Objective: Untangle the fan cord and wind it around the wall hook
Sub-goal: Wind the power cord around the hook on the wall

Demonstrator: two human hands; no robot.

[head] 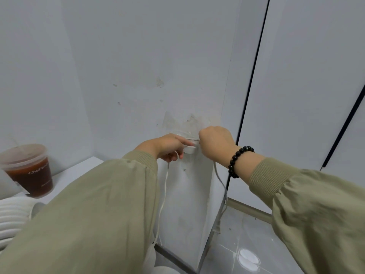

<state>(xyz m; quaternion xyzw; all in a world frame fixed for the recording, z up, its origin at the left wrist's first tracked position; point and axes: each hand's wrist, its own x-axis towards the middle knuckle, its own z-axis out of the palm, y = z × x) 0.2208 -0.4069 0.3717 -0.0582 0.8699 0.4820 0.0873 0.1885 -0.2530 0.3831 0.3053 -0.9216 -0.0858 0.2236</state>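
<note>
A small white wall hook (190, 149) is stuck low on the pale wall under a patch of clear tape. My left hand (167, 147) reaches it from the left, forefinger stretched onto the hook, lower fingers curled round the thin white cord (164, 194) that drops past my sleeve. My right hand (215, 142), with a black bead bracelet, is fisted just right of the hook and grips a short taut piece of cord running to it. A second strand (222, 186) hangs from that hand to the plug end (217, 227) near the floor. The white fan (11, 218) shows partly at the bottom left.
A plastic cup of dark tea (29, 171) stands on a white ledge (79, 171) at the left. The wall's outer corner is right behind my right hand, with white panels and black seams beyond. Grey floor tiles (246, 244) lie below.
</note>
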